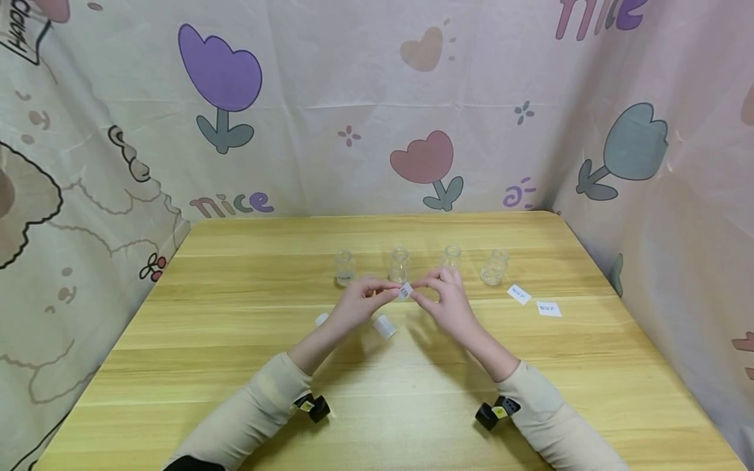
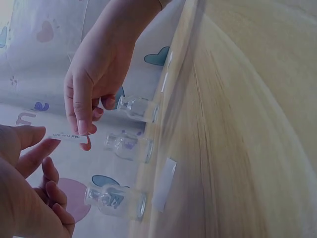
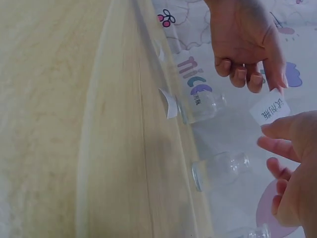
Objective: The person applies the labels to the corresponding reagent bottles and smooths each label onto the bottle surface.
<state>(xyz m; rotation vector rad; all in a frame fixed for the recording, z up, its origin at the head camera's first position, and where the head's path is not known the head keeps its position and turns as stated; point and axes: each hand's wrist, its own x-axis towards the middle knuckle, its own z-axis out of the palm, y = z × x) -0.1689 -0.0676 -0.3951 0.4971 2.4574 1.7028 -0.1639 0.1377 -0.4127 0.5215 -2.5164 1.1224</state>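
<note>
A small white paper label (image 1: 405, 290) with black printed characters is held between both hands above the table. My left hand (image 1: 356, 304) pinches one end with thumb and forefinger; my right hand (image 1: 444, 301) pinches the other end. In the right wrist view the printed side of the label (image 3: 271, 108) shows, slightly tilted. Just behind the hands stands a clear glass bottle (image 1: 400, 265) without a visible label. To its left a glass bottle (image 1: 344, 268) bears a label low on its side. Another bottle (image 1: 452, 256) is partly hidden by my right hand.
A further glass bottle (image 1: 494, 268) stands at the right end of the row. Two printed labels (image 1: 519, 294) (image 1: 549, 309) lie to its right. A curled whitish paper piece (image 1: 385, 326) and a smaller white piece (image 1: 321, 319) lie near my left forearm. Patterned cloth hangs behind the wooden table (image 1: 235, 314).
</note>
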